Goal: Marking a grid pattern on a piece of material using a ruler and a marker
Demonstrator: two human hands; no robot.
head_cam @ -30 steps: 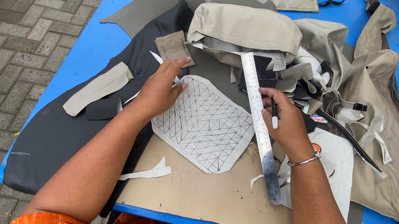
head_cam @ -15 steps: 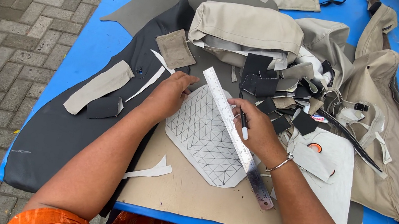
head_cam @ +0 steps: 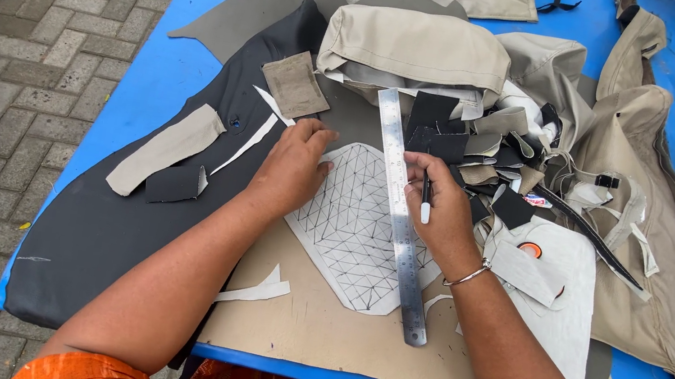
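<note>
Fingers of the left hand lie spread and flat on the left edge of a pale patch marked with a drawn grid of triangles, pinning it down. Right hand: fingertips press on a steel ruler laid lengthwise across the patch, while a pen with a white end is pinched between thumb and fingers, tip up. Bangle on the right wrist.

Patch sits on a tan cutting board near the front edge of the blue surface. Ruler runs from the heap of scraps at the far end down past the patch's lower point onto the board.

Risks, as judged: ruler is held only near its upper half, so the lower end could swing and throw a line off the grid. Patch is held on one side only; a drag of the pen could creep it or wrinkle it. Pen held together with the ruler leaves a loose grip on both. Small black offcuts lie touching the ruler's upper end and could lift it off flat.

Labels: a small white tag with red and blue marks among the scraps right of the hand; an orange round mark on a white piece to the right. Print too small to make out.

Around: dark sheet at left with a beige strip on it, folded beige cover at the far side.
</note>
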